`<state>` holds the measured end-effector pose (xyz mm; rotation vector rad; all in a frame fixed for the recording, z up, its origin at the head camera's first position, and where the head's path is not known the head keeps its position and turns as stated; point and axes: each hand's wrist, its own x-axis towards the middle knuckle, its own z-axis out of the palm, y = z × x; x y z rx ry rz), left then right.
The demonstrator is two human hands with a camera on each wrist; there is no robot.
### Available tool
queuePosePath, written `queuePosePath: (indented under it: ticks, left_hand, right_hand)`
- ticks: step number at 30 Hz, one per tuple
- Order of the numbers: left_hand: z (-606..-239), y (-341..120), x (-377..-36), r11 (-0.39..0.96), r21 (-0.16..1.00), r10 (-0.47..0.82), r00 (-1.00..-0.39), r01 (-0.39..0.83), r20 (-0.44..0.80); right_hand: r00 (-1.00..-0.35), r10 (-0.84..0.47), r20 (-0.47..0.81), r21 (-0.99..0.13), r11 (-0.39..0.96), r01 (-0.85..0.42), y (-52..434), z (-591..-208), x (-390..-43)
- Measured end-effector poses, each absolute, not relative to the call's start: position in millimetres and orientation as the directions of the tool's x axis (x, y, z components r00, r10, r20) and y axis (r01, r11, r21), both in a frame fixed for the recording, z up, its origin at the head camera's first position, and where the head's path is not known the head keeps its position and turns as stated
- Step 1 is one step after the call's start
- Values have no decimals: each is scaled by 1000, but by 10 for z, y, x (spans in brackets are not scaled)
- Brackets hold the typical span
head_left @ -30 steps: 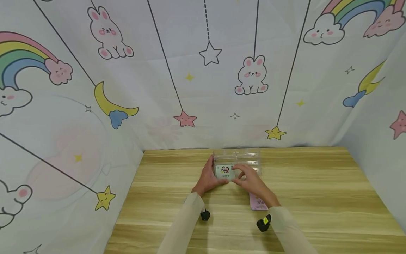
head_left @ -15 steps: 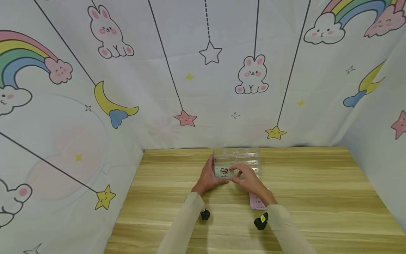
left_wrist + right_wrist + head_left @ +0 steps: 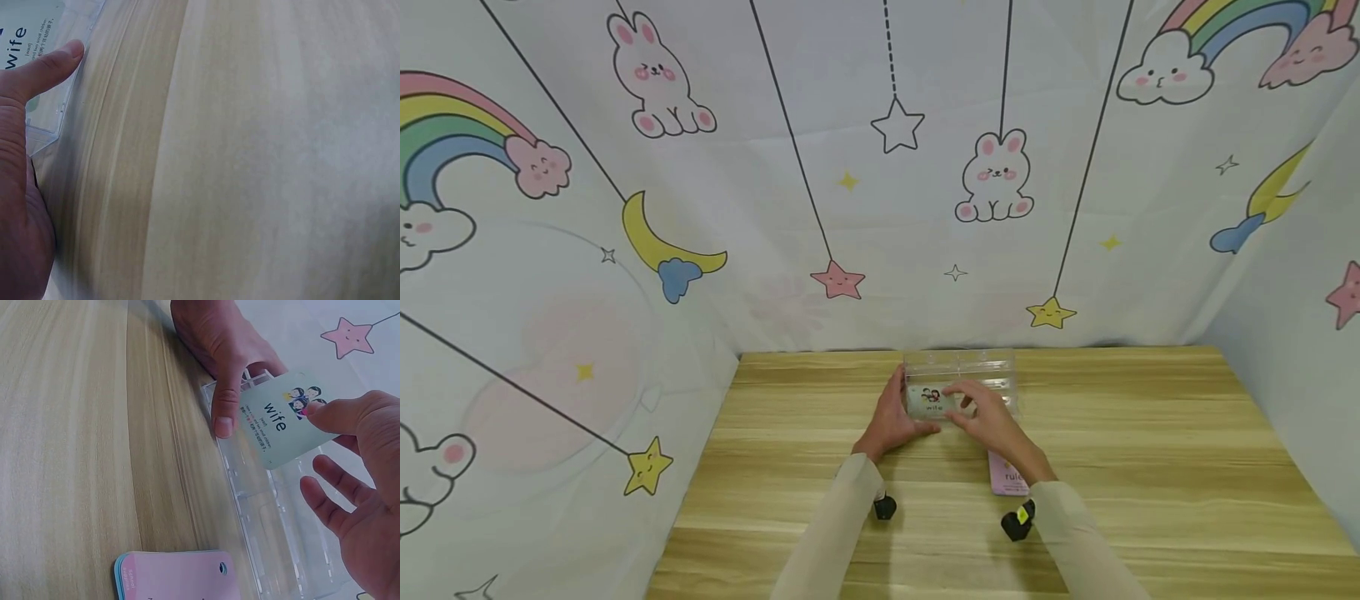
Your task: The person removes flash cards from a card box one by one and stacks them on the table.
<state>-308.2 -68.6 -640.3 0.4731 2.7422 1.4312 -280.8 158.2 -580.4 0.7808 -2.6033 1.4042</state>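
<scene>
A pale green flashcard (image 3: 281, 422) printed "wife" is tilted over the left part of a clear plastic divided box (image 3: 250, 506). My right hand (image 3: 988, 421) pinches the card by its right side, one digit over the printed picture, while other fingers (image 3: 325, 509) curl away from it. My left hand (image 3: 891, 421) grips the box's left front corner, its thumb (image 3: 56, 65) along the front edge and the other fingers round the left side. The left wrist view catches only part of the card and the box corner.
A stack of pink cards (image 3: 181, 578) with a punched hole lies in front of the box, partly beneath my right forearm. White printed cloth (image 3: 865, 208) hangs behind the wooden table (image 3: 1150, 450) and at both sides.
The flashcard has dipped, then risen slightly, and leans back more over the box. My right hand has shifted a little left with it. My left hand stays on the box.
</scene>
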Motion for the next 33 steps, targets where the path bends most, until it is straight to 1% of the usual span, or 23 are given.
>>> queuePosePath:
  ticks: [4,9,15,20,27,33]
  left_hand:
    - [-6413,-693,-3090,535,804,266,-955,261,132]
    - [-6424,-689,-3100,542,801,259,-957,253,128]
    - [-6413,-685,-3098,546,802,257,-960,240,113]
    - [-6397,-679,-3091,547,806,251,-963,224,97]
    - [-6420,-681,-3087,537,818,248,-965,206,81]
    - [-6422,-675,-3096,541,816,244,-966,206,83]
  right_hand:
    - [-865,-379,329,-753,448,-482,1585,-5785,-2801]
    - [-877,-357,322,-760,455,-464,1615,-5766,-2791]
    - [-877,-342,337,-796,394,-460,1680,-5684,-2758]
    - [-881,-320,348,-809,373,-455,1753,-5613,-2733]
    - [-906,-303,296,-813,418,-405,1922,-5594,-2682]
    - [-921,-283,266,-824,429,-370,2081,-5616,-2634]
